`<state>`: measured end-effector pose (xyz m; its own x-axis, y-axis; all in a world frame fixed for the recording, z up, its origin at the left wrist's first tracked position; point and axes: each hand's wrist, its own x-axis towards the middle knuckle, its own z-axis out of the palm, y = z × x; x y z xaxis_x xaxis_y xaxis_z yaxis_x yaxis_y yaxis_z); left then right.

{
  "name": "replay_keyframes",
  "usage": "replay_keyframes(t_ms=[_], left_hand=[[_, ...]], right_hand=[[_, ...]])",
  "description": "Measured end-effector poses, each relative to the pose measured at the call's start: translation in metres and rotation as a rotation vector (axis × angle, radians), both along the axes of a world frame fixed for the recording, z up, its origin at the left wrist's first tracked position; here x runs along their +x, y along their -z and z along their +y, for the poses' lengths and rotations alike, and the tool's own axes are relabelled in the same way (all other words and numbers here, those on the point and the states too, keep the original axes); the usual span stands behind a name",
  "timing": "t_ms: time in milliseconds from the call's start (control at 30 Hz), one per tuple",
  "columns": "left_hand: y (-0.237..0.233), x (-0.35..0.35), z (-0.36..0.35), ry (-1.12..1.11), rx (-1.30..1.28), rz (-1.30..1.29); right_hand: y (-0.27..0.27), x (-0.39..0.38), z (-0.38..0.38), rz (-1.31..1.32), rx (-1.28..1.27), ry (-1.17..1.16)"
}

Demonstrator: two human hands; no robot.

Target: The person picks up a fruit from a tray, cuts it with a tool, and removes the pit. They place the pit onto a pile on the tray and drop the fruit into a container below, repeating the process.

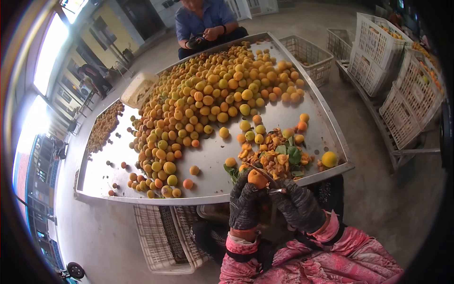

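My left hand (243,203), in a dark grey knitted glove, grips an orange apricot (257,179) at the near edge of the metal table (215,199). Close beside it, my right hand (300,204), gloved alike, is closed around a thin curved tool (265,173) that lies across the fruit; its exact kind cannot be made out. A shiny metal bit (277,190) shows by the right fingers. Just beyond both hands lies a heap of split apricot pieces (272,151) with green leaves (293,154). One large yellow fruit (329,159) sits right of the heap.
A big pile of whole apricots (203,94) covers the table's middle and far side. Opposite, a person (204,23) sits working with both hands. Plastic crates stand below the table (163,236), behind its right edge (309,59), and stacked on a cart (373,57).
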<state>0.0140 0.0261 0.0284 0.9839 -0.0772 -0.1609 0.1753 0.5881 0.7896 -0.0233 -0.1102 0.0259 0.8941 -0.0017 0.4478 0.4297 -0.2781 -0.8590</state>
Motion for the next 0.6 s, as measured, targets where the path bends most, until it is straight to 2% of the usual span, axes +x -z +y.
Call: replay_keyframes(t_ms=[33,67,100,133,200,267,333,400,433,500,533,600], left_hand=[[0.000,-0.002,0.001,0.017,0.068,-0.033],[-0.001,-0.003,0.001,0.034,0.136,-0.068],[-0.001,-0.003,0.002,0.034,0.135,-0.067],[-0.002,-0.003,0.003,0.032,0.067,-0.057],[-0.003,-0.002,0.008,0.031,-0.005,-0.040],[-0.007,0.000,0.019,0.195,0.176,-0.080],[-0.008,-0.002,0.021,0.210,0.174,-0.063],[-0.008,-0.003,0.022,0.231,0.176,-0.043],[-0.008,-0.003,0.023,0.243,0.208,-0.081],[-0.009,-0.003,0.025,0.267,0.257,-0.120],[-0.010,-0.003,0.026,0.302,0.239,-0.141],[-0.013,-0.005,0.023,0.341,0.230,-0.160]], right_hand=[[0.000,-0.001,0.000,0.001,-0.002,-0.002],[0.000,-0.002,0.001,-0.063,-0.122,0.018],[0.001,-0.002,0.001,-0.128,-0.242,0.039],[-0.001,-0.003,-0.001,-0.127,-0.244,0.040],[-0.005,-0.006,-0.010,-0.332,-0.577,-0.006],[0.008,-0.005,-0.019,-0.352,-0.610,-0.039],[0.011,-0.005,-0.025,-0.379,-0.641,-0.070],[0.000,-0.008,-0.032,0.154,-0.285,-0.301],[-0.005,-0.007,-0.036,0.155,-0.279,-0.294],[-0.015,-0.002,-0.041,0.485,-0.227,-0.471],[-0.024,-0.001,-0.041,0.480,-0.213,-0.464],[-0.037,-0.001,-0.038,0.650,-0.068,-0.481]])
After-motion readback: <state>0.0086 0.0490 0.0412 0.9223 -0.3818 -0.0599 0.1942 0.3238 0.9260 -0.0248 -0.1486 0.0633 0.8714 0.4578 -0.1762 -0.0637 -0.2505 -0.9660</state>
